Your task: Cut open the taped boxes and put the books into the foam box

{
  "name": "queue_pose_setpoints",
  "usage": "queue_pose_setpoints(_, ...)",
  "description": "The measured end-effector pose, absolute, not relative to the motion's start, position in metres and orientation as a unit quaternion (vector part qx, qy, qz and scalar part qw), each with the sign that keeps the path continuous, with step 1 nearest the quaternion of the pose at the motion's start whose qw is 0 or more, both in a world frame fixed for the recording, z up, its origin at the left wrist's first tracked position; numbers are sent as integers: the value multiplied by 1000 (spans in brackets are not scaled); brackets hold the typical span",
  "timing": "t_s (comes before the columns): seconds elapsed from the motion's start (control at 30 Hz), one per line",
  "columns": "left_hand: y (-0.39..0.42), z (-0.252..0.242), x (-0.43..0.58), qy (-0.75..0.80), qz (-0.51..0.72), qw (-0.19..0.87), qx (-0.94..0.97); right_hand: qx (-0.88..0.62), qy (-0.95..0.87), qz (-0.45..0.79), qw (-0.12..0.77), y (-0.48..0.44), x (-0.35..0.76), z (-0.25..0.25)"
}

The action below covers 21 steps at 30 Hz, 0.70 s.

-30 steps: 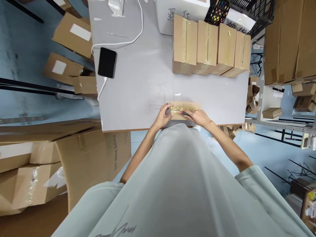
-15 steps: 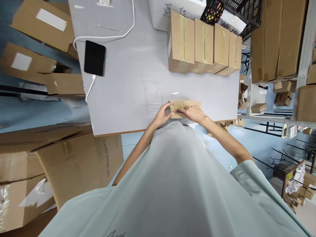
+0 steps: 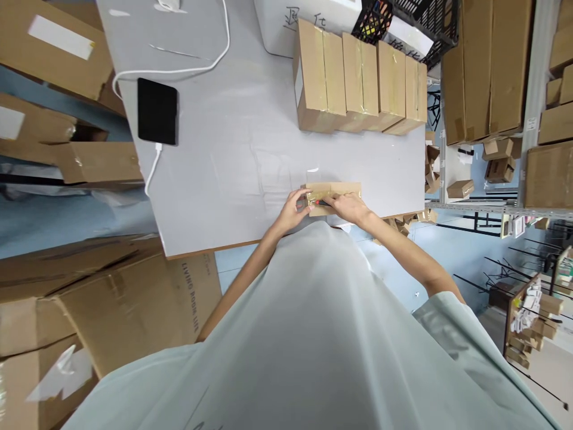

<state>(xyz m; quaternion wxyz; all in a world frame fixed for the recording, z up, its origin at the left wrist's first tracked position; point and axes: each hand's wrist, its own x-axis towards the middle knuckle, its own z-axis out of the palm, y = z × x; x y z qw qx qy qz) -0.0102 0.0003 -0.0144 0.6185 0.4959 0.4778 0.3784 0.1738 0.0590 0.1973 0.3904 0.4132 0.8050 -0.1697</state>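
A small brown cardboard box (image 3: 341,187) with clear tape along its top lies near the front edge of the table. My left hand (image 3: 292,212) grips the box's left end, thumb at the near side and fingers at the far side. Over the right half of the box, my right hand (image 3: 350,207) is closed around a slim dark box cutter (image 3: 322,202) with a red part at its left end. The cutter lies against the taped top; its blade is too small to make out.
Several taped cardboard boxes (image 3: 335,77) stand in a row at the back right of the table (image 3: 215,179). Behind them are a white bin (image 3: 275,27) and a black crate (image 3: 443,27). A black tablet (image 3: 157,111) with a white cable lies to the left.
The camera view has turned slightly, so the table and surroundings appear shifted left. Both hands keep nearly the same hold on the box and cutter.
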Motion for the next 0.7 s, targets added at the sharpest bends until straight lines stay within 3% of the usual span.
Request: queue_pose_setpoints(0.7, -4, -1, -17, 555, 346, 605, 454, 406, 823, -238, 317, 82, 188, 171)
